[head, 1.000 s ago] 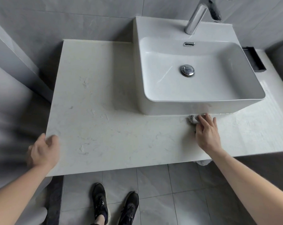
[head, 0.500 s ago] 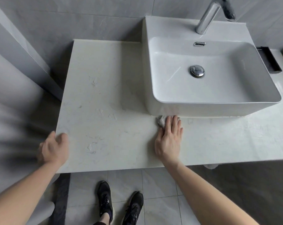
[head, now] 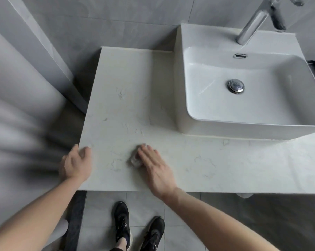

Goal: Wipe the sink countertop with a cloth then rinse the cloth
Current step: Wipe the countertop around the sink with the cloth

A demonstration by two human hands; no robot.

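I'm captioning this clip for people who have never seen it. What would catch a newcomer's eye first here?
First, the white basin standing on the pale countertop at the right, with a chrome tap above it. Next, the right hand pressing flat on a small crumpled cloth near the counter's front edge, left of the basin. The left hand rests on the counter's front left corner, and black shoes show on the floor tiles below.

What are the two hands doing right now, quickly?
Left hand: open, resting on the countertop corner, holding nothing.
Right hand: open, straight fingers pressing the cloth flat.
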